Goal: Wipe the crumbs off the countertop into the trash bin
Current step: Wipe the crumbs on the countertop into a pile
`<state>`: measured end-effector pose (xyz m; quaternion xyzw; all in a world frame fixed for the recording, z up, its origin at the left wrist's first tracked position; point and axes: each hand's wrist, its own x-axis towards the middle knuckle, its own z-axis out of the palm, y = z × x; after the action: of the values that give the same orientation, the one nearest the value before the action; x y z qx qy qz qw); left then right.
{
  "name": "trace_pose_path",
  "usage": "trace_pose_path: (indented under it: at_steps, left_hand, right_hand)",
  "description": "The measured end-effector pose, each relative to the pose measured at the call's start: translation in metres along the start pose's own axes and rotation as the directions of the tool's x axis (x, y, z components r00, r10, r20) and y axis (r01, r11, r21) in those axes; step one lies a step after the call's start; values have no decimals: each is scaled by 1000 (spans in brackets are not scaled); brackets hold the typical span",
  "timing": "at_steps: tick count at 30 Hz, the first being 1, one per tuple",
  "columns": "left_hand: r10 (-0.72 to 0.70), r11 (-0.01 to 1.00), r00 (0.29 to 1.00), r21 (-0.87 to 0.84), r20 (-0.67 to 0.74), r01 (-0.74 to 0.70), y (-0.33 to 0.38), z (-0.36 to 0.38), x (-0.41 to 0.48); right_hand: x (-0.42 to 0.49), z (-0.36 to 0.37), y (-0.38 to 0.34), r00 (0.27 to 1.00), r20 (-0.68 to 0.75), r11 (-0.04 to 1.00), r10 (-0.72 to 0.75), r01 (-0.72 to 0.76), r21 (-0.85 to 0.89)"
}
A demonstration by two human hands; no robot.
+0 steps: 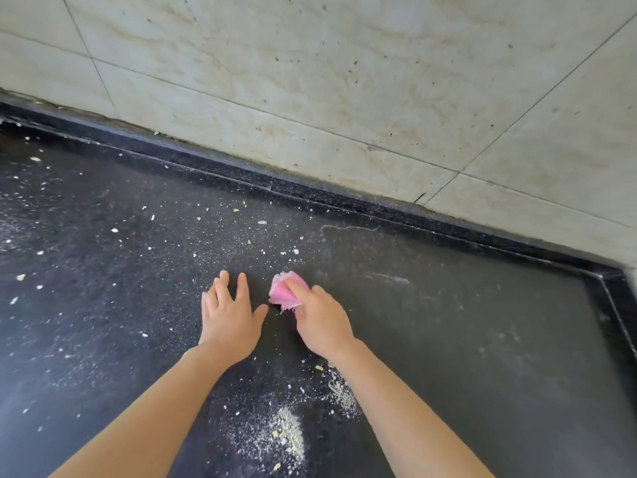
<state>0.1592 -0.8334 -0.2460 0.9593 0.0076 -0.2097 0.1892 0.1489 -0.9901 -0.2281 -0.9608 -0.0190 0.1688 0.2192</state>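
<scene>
A black speckled countertop (pixel 465 339) fills the lower view. Pale crumbs (pixel 289 431) lie in a small heap near the front between my forearms, and loose crumbs are scattered across the left and middle. My right hand (pixel 322 320) presses a folded pink cloth (pixel 284 291) onto the counter at the centre. My left hand (pixel 229 313) lies flat beside it, fingers spread, holding nothing; its thumb almost touches the cloth. No trash bin is in view.
A raised black ledge (pixel 344 198) runs along the back of the counter and turns down the right side (pixel 617 294). Behind it rises a pale tiled wall (pixel 344 81) with dark specks. The counter to the right of the cloth shows faint wipe streaks.
</scene>
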Motion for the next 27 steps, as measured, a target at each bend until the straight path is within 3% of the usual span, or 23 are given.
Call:
trace_pose_path:
  at_steps: [3,7,10,13,15,18,20,22,24,27]
  left_hand:
    - [51,997,989,-47,-141,-58,-27,-10,1]
    - [21,1000,968,8,-248,-19,-63,-20,18]
    - [6,999,952,49,-306,9,-81,-30,38]
    - [26,999,942,53,-334,-8,-92,-31,49]
    - [48,998,925,61,-376,-27,-97,-26,52]
    - [81,996,908,64,-412,-60,-98,-21,51]
    - [82,996,910,49,-407,-68,-98,-20,50]
    - [87,996,908,46,-410,-75,-98,-22,49]
    - [97,995,911,67,-401,-76,-98,-24,49]
    - [104,993,915,100,-391,-70,-99,-24,49]
  right_hand:
    - [-3,-12,-7,991,117,989,-60,43,145]
    - [25,-58,33,979,-180,986,97,-70,150]
    - [61,-98,88,841,-388,921,377,-383,66]
    - [84,-113,120,677,-405,738,615,-675,-8]
    - [106,-103,112,633,-383,692,673,-722,24]
    - [130,-79,77,688,-408,760,601,-649,25]
    - [134,-71,57,803,-357,851,477,-524,-42]
    - [131,-76,46,927,-231,950,295,-310,-30]
    - [131,-89,47,941,-246,970,233,-242,-4]
    - [134,-91,52,870,-387,916,304,-379,-132]
